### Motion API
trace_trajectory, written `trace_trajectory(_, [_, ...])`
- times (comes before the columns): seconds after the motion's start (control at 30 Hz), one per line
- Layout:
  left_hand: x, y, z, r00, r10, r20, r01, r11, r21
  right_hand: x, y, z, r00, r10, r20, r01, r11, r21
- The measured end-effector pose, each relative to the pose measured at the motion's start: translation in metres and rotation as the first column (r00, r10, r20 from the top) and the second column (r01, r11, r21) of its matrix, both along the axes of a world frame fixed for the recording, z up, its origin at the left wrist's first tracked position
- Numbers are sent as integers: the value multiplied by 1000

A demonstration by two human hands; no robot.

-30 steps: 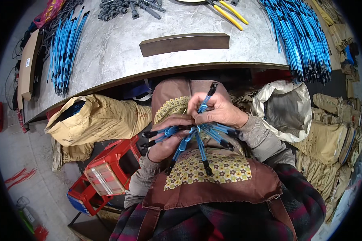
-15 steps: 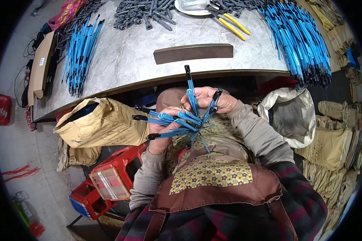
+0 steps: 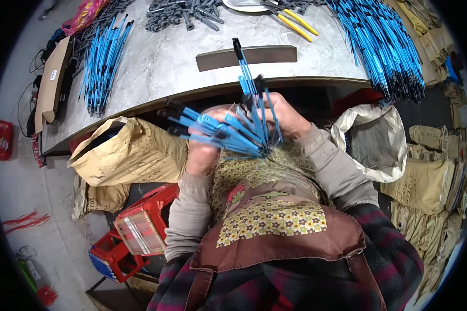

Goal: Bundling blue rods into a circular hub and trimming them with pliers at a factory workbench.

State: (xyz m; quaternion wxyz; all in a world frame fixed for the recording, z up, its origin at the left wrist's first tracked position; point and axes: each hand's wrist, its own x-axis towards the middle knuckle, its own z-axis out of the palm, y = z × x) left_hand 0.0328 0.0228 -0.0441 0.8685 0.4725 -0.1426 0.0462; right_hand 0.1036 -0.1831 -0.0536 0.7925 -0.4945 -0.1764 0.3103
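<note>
Above my lap I hold a cluster of blue umbrella ribs (image 3: 233, 136) with black tips, spread out like a fan and meeting near the lower right. My left hand (image 3: 203, 150) is closed round the ribs on the left side, its fingers partly hidden behind them. My right hand (image 3: 287, 115) pinches at the ribs on the right, its fingertips also partly covered. One group of ribs stands up toward the table edge, over a dark brown bar (image 3: 246, 57). Motion blurs the cluster, so its joint is not clear.
The grey table (image 3: 155, 78) carries a small pile of blue ribs (image 3: 106, 65) left, a larger pile (image 3: 381, 49) right, grey plastic parts (image 3: 184, 14) and yellow-handled pliers (image 3: 296, 26). Open sacks flank my lap, one tan (image 3: 135, 155), one white-rimmed (image 3: 371, 145). Red stools (image 3: 145, 228) stand lower left.
Both hands and the ribs have risen slightly toward the table. The upright ribs now reach higher, across the brown bar, and my right hand has turned with its fingers drawn in.
</note>
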Motion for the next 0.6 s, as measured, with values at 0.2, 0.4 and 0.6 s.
trace_trajectory(0.2, [-31,21,9,929,-226,292,288,939,-190,-50,14,65,989,23,144,-4,991,-131])
trace_trajectory(0.4, [-63,27,7,969,-149,196,193,954,-229,-69,25,63,890,-113,441,148,988,-45])
trace_trajectory(0.6, [-65,31,5,969,-159,187,193,964,-184,-73,31,57,750,-131,648,191,981,-22])
